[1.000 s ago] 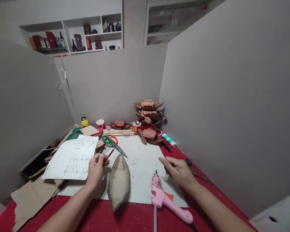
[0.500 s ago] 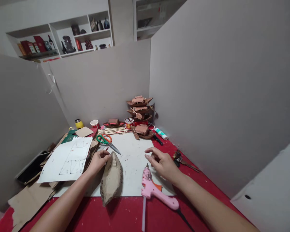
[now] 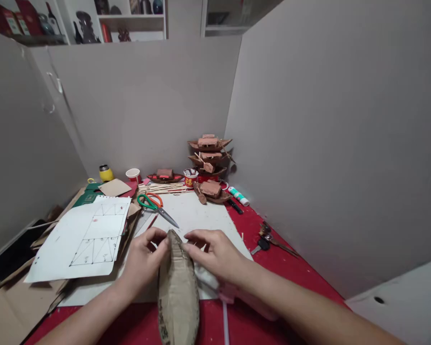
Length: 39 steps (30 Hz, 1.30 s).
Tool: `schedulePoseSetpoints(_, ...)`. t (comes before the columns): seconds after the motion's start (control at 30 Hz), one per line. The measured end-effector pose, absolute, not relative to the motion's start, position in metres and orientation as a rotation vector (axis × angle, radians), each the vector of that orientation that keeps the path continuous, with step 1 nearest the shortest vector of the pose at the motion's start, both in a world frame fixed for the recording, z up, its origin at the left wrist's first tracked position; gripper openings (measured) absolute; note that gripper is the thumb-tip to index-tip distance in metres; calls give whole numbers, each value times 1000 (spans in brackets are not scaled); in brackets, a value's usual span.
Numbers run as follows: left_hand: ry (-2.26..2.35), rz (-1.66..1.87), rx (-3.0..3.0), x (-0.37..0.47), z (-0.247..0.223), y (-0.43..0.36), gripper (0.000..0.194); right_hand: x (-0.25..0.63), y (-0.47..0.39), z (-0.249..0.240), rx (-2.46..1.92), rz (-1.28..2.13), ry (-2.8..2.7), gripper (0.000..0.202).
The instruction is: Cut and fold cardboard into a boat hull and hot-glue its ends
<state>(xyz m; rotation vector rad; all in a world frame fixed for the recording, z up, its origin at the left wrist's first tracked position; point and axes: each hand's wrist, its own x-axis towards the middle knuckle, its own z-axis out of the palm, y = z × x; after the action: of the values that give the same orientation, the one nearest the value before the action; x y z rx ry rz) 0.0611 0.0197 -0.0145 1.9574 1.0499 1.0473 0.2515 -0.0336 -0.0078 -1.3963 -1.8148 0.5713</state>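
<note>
A small cardboard boat hull [image 3: 178, 297] points away from me, its near end running off the bottom of the view. My left hand [image 3: 145, 261] pinches the far tip from the left, thumb and forefinger on the edge. From the other side my right hand [image 3: 213, 254] has its thumb and fingertips closed on the rim just behind the tip. Under my right forearm lies a pink glue gun [image 3: 227, 293], mostly hidden, with a clear glue stick [image 3: 225, 321] poking out toward me.
Scissors [image 3: 158, 208] lie on the white sheet [image 3: 197, 215] beyond the hull. A paper with a drawing [image 3: 82, 239] rests on cardboard at left. Finished model boats [image 3: 208, 155] are stacked at the back, near thin sticks [image 3: 161, 188]. Keys [image 3: 261, 245] lie right, beside the partition [image 3: 326, 143].
My right hand has come left from above the glue gun to the hull's rim. The hull is now nearer and held by both hands. The view has shifted down.
</note>
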Motion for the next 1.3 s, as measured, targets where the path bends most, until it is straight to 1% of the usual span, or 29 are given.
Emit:
schedulePoseSetpoints(0.1,987,1017,2055,64,-10,14,12,240,-32,-6,-1393,525,-1890,18)
schedulePoseSetpoints(0.43,903,920,2048,63,-20,20,14,242,-28,-26,-1381,527,-1875,15)
schedulePoseSetpoints(0.8,894,858,2024,66,-13,21,14,243,-29,-31,-1249,462,-1993,19)
schedulePoseSetpoints(0.93,902,827,1948,68,-17,22,13,246,-27,-30,-1254,509,-1919,17)
schedulePoseSetpoints(1.03,927,842,1810,67,-20,23,8,248,-28,-27,-1240,561,-1887,16)
schedulePoseSetpoints(1.17,893,790,1648,65,-19,29,17,249,-29,-24,-1228,617,-1893,17)
schedulePoseSetpoints(1.3,801,663,1653,63,-13,37,13,251,-29,-22,-1236,652,-1906,20)
